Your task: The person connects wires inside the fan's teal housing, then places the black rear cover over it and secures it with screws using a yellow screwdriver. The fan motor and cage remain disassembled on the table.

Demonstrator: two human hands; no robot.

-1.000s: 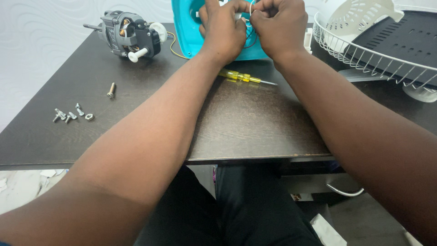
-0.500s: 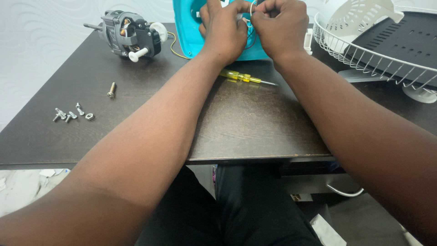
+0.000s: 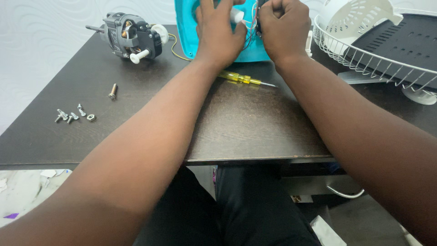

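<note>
Both my hands are up at 12 o'clock on the table (image 3: 255, 132), working on the teal housing (image 3: 186, 32) that stands at the far edge. My left hand (image 3: 221, 34) is spread over its front, fingers partly open, touching a small white knob (image 3: 236, 16). My right hand (image 3: 284, 27) is curled into a closed fist around a dark part with thin wires (image 3: 251, 32) running from it; what exactly sits inside the fist I cannot tell.

I judge this to be the wiring step: handling the small part and its leads inside the housing. The next move calls for a steady left hand on the housing and gentle pulls, since the wires look thin.

A yellow screwdriver (image 3: 241, 78) lies just below my wrists, at about 12 o'clock. The grey motor (image 3: 129, 36) sits at 11 o'clock, 1 brass screw (image 3: 112, 91) and a cluster of small screws and a nut (image 3: 73, 115) at 9 o'clock, and a white wire guard (image 3: 378, 64) at 2 o'clock.
</note>
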